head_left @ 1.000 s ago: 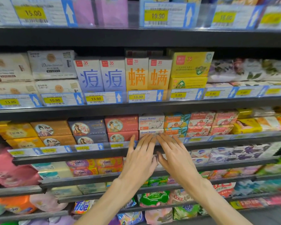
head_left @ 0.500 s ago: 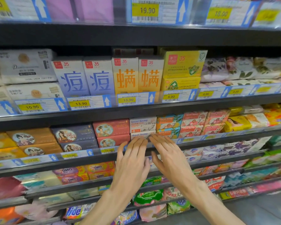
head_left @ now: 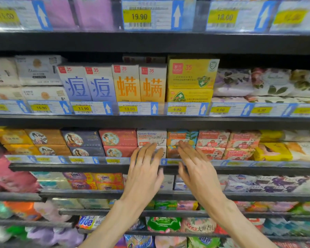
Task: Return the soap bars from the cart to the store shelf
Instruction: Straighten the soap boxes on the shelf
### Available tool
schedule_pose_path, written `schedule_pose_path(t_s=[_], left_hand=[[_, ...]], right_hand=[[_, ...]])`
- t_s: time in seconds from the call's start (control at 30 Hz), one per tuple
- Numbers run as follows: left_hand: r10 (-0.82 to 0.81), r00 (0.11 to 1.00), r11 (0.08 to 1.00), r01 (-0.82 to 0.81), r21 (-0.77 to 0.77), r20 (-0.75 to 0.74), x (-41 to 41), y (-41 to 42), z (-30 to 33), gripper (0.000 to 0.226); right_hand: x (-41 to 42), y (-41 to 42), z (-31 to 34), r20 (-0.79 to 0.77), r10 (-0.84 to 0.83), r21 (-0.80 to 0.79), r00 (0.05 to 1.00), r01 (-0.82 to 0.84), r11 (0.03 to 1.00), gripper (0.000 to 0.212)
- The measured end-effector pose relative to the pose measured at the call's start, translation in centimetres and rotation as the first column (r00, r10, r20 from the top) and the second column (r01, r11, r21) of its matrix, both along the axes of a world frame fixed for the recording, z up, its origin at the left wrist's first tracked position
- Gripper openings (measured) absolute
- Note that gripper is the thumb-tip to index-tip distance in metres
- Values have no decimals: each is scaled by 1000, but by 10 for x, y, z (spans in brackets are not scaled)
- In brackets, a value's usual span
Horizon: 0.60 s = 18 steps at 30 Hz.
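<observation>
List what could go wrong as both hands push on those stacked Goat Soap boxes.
1. The left hand and right hand press with straight fingers on the white Goat Soap boxes and the teal-orange ones; these are stacked in twos, so an uneven push may skew a stack.
2. The wrists cross the price-tag rail; a tag might get knocked loose.

The left hand (head_left: 143,173) hides most of the lower white soap box (head_left: 160,151), and the right hand (head_left: 197,173) covers part of the box (head_left: 172,152) beside it. Both forearms run off the frame at 6 o'clock. Price tags (head_left: 302,110) toward 3 o'clock blur past reading.
</observation>
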<state>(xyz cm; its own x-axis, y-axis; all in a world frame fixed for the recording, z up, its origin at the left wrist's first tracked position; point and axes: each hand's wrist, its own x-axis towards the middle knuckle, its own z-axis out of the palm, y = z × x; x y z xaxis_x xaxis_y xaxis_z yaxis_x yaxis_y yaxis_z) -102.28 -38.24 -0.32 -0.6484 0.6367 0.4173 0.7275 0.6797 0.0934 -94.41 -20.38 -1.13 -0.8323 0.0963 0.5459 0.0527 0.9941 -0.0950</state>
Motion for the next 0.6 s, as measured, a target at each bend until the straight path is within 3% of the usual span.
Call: schedule_pose_path(t_s=[0.17,0.3,0.4,0.6], left_hand=[[46,999,999,-45,27,-23,10,8,-5,50],[-72,996,995,75,61,-47,27,25,-3,42],[-141,990,990,141,15,-12,35,43,-6,48],[-90,995,994,92,-54,33,34,52,-15,62]], right_hand=[[8,11,-5,-19,63,-42,998,-64,997,41],[17,23,-8,-57,75,-29,996,-77,997,36],[19,27,-11,-60,62,-38,996,-65,997,35],[20,30,-17,22,52,8,998,-52,999,43]])
